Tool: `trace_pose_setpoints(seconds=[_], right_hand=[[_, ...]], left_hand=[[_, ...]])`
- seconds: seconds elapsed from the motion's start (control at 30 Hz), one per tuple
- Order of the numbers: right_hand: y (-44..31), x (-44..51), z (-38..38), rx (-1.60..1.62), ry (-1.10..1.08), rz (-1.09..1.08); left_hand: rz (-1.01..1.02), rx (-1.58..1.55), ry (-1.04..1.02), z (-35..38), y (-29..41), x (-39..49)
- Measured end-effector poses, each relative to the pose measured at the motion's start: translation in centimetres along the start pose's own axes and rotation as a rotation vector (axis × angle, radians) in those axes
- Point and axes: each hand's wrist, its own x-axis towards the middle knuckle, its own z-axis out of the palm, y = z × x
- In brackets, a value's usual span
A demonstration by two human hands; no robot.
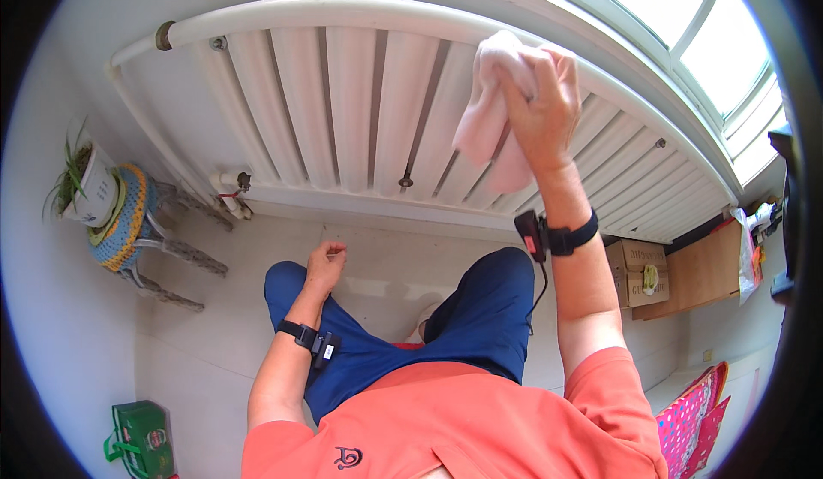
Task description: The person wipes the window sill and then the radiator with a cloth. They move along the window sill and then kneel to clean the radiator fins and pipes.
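Note:
A pale pink cloth (483,109) is bunched in my right hand (550,109), pressed at the upper pipe of a white radiator (350,86). Folds of the cloth hang down over the front of the radiator's columns, and its lower end looks blurred. My left hand (326,265) rests by my left knee, fingers loosely curled, with nothing visible in it. Both wrists wear black straps with small devices; a thin cable runs down from the right one.
At left, a potted plant (93,186) stands on a stool with a crocheted cover (132,215). A valve with a red handle (235,191) joins the pipes nearby. Rightward are a cardboard box (638,273) and a wooden board (697,273). A green bag (143,439) sits lower left.

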Motion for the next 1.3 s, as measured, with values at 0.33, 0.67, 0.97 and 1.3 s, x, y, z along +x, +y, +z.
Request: trace_pose_setpoints(seconds=[0.33, 0.67, 0.97, 1.3], right_hand=[[0.1, -8.3, 5.2, 0.002, -0.158, 0.171], [2.6, -3.5, 0.3, -0.134, -0.109, 0.112], [2.1, -7.7, 3.3, -0.146, -0.184, 0.227], [2.4, -3.9, 0.2, -0.214, -0.192, 0.154]], left_hand=[[-0.113, 0.055, -0.205, 0.6, 0.1, 0.1], [-0.127, 0.135, -0.228, 1.1, -1.5, 0.5], [-0.164, 0.127, -0.251, 2.0, -2.3, 1.1], [-0.154, 0.135, -0.266, 1.3, -2.3, 0.9]])
